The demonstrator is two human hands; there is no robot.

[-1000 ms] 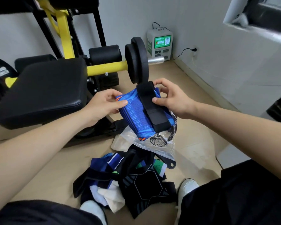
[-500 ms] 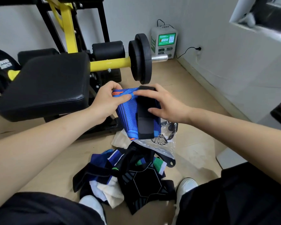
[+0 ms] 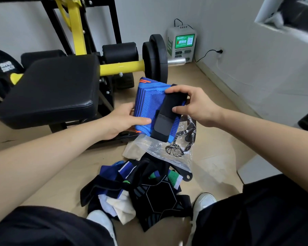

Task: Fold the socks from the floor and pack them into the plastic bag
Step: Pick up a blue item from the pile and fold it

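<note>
**Folded blue sock held over the bag, 2 hands on it**

The left hand (image 3: 121, 121) grips the near-left edge of the blue sock (image 3: 148, 103), thumb laid across the top face and the other fingers hidden underneath. The right hand (image 3: 197, 107) is clamped on the far-right side, fingers curled over the top of a black band (image 3: 169, 114) that crosses the sock, thumb pressing the band's face. Between them the sock is up in the air, folded into a flat, thick rectangle.

What the next move turns on: the plastic bag (image 3: 165, 150) lies on the floor (image 3: 60, 166) right below the sock and a little to the right, so the right hand is the nearer one. The sock's long axis tilts from far-left down to near-right, its lower end pointing at the bag. The bag's black zip strip sits at the near edge; I cannot tell whether the mouth is open.

The sock is ribbed stretch knit, bright blue with dark stripes and orange flecks; the band looks smooth and stiffer. The bag is clear, crinkly film with a black print, limp and likely to slide or collapse when pushed.

Nearer the person, a loose pile of socks (image 3: 140, 189) in black, blue, white and green waits unfolded. Beyond stand a padded black bench (image 3: 50, 89) and a weight plate (image 3: 155, 57).
</note>
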